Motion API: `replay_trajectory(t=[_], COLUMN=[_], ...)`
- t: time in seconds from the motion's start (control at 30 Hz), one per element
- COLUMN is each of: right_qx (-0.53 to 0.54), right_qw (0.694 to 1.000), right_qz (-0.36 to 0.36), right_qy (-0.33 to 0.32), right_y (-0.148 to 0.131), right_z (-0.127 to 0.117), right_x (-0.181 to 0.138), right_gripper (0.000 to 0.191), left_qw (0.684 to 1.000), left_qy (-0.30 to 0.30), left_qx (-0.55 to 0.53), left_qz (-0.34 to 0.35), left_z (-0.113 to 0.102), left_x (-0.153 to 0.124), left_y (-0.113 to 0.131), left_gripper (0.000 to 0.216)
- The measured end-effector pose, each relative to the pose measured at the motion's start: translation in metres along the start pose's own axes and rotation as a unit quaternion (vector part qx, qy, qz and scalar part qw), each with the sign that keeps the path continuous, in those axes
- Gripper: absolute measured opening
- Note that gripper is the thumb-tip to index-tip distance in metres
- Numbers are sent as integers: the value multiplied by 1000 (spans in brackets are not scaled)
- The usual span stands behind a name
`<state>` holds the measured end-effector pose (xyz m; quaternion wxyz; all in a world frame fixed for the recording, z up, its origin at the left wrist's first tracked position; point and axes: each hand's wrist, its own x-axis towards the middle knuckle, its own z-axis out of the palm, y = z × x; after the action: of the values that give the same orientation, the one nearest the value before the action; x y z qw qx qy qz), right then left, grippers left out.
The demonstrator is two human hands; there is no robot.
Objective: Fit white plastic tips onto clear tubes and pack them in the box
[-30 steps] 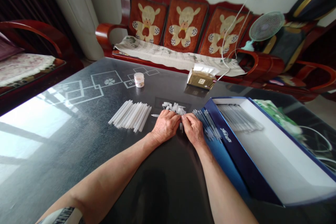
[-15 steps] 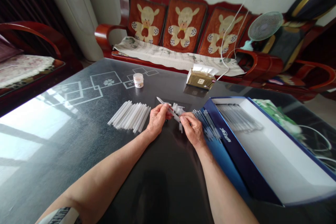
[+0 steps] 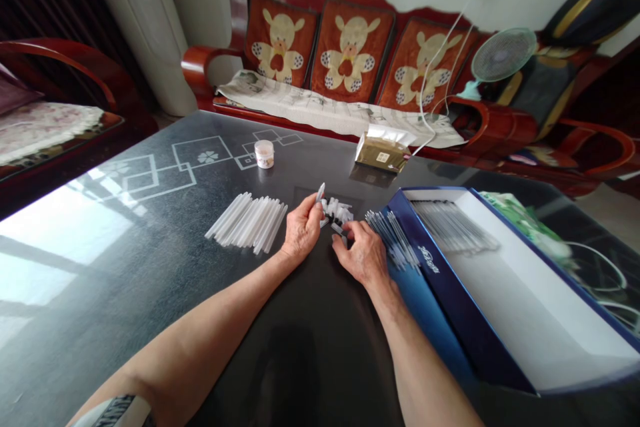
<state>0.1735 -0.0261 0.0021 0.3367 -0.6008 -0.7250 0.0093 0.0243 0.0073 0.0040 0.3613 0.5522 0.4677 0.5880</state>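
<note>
My left hand (image 3: 303, 227) is closed on a whitish pen (image 3: 321, 193), whose pointed tip sticks up above the thumb. The rest of the pen is hidden in the fingers. My right hand (image 3: 364, 251) rests low over the table, thumb and fingers apart, beside a small pile of short white pen caps (image 3: 340, 208). A loose cap (image 3: 337, 229) lies right at its fingertips. Left of my left hand lies a row of white pen barrels (image 3: 247, 221). Thin dark pen refills (image 3: 395, 237) lie just right of my right hand, against the box.
A blue box (image 3: 565, 333) with white inside holds more thin refills (image 3: 455, 225) on the right. Farther back stand a tissue pack (image 3: 383, 150) and a small round tub (image 3: 264, 155). A green-white bag (image 3: 530, 220) and white cable (image 3: 607, 259) lie beyond the box.
My right hand has let go of the pen and moved down to the caps, fingers parted. In my left hand the pen has turned from lying slantwise to pointing up.
</note>
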Motion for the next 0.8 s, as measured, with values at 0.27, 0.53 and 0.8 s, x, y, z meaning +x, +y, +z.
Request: replay_trajectory(t=[0.27,0.53,0.8], right_qx=[18,319,518], right_qw=[1000,944,829], right_qz=[2,68,196], right_qy=[-7,43,78], right_y=[5,22,21], right_z=[4,12,16], right_x=[0,5,11], right_gripper=[18,22,28], left_qw=[965,942,910], left_qy=[-38,-70,-106], left_qx=[212,262,343], left_qz=[147,196,208], left_z=[-1,0,0], left_x=[-8,-13,-16], left_y=[4,-2,-2], left_gripper=[34,32,31])
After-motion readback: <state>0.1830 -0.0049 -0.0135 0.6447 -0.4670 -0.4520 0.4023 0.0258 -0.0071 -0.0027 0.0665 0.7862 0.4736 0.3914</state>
